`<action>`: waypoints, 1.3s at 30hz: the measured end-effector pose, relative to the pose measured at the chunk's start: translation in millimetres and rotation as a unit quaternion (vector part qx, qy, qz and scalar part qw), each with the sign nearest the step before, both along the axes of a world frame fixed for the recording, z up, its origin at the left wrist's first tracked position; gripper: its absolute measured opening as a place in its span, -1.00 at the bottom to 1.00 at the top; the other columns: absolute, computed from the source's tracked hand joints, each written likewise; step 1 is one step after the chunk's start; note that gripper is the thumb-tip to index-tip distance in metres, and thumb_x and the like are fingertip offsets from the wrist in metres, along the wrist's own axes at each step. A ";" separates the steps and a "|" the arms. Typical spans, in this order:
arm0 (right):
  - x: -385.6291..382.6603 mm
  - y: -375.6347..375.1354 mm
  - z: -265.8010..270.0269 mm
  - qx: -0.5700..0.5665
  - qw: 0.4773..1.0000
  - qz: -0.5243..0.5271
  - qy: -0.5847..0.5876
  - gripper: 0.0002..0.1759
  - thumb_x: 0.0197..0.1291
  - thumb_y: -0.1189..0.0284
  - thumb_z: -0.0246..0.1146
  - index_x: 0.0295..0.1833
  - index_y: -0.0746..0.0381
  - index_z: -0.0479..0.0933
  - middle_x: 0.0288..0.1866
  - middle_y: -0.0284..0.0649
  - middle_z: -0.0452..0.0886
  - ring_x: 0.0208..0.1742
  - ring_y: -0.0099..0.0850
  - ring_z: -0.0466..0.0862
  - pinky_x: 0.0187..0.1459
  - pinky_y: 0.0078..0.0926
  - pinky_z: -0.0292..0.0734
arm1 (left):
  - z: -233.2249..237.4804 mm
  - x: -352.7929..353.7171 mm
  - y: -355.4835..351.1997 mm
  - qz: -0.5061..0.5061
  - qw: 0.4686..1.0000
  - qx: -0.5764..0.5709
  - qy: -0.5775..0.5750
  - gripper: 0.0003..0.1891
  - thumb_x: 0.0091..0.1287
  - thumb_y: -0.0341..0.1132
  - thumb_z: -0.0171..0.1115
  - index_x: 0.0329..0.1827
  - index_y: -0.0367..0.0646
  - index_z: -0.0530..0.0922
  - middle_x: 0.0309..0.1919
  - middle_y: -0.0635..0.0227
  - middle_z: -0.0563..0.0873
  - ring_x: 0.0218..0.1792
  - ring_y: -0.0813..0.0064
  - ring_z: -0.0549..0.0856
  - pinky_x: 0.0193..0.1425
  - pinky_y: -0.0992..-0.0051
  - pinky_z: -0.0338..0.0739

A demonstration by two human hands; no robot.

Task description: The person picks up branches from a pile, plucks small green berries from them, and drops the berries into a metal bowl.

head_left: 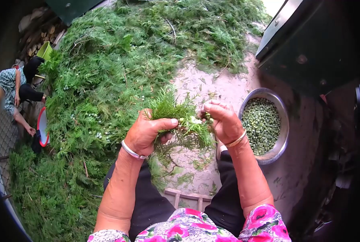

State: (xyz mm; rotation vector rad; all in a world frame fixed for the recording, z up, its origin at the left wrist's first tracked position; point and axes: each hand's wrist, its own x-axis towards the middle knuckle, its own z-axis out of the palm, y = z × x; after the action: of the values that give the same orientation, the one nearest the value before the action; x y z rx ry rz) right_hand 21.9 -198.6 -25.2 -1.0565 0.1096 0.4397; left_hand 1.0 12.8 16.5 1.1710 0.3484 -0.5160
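My left hand (147,131) is closed around a green conifer sprig (176,111), thumb lying across its stems. The feathery foliage spreads out between my two hands, with a few pale round cones among the leaves near its right end. At that end my right hand (226,123) is closed, thumb and fingers pinched at small green cones (206,117). Just right of my right hand stands a metal basin (285,133) filled with many small green cones (261,126).
A large heap of cut conifer branches (107,60) covers the ground ahead and to the left. At far left another person (16,86) sits by a red-rimmed basin (40,127) and a yellow-green bucket (45,50). A dark panel (305,44) stands at upper right. A wooden frame (188,195) lies between my legs.
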 end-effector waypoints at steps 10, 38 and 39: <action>-4.7 11.1 -3.3 -0.103 0.978 0.142 -0.110 -0.65 -0.07 0.31 0.41 -0.24 0.35 0.56 -0.44 -0.40 0.54 -0.39 -0.67 0.48 -0.36 -0.65 0.39 | -5.4 -2.9 -4.5 -0.034 0.999 0.001 -0.001 -0.85 0.12 -0.45 0.28 -0.24 -0.21 0.60 -0.46 0.45 0.64 -0.57 0.70 0.55 -0.65 0.73 0.35; -8.1 2.8 -5.6 0.159 0.979 0.028 0.126 -0.71 0.08 0.49 0.09 -0.08 0.41 0.49 -0.33 -0.15 0.59 -0.31 -0.36 0.62 -0.27 -0.45 0.60 | -4.4 -4.7 -1.2 -0.084 0.989 -0.098 -0.069 -0.83 0.11 -0.50 0.29 -0.21 -0.21 0.61 -0.43 0.43 0.67 -0.50 0.69 0.57 -0.56 0.68 0.38; -8.6 4.1 -1.2 0.105 0.991 0.026 0.073 -0.69 0.11 0.48 0.10 -0.06 0.42 0.48 -0.31 -0.14 0.60 -0.31 -0.37 0.62 -0.27 -0.44 0.61 | -3.6 -4.5 -1.4 -0.084 0.989 -0.097 -0.069 -0.83 0.11 -0.50 0.29 -0.21 -0.21 0.61 -0.43 0.43 0.67 -0.50 0.69 0.57 -0.56 0.68 0.38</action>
State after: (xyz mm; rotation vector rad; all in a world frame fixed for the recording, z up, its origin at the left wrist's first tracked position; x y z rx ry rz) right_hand 13.4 -194.5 -26.4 -0.8214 0.1634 0.5638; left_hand -3.5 11.4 12.9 1.0444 0.0771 -0.5984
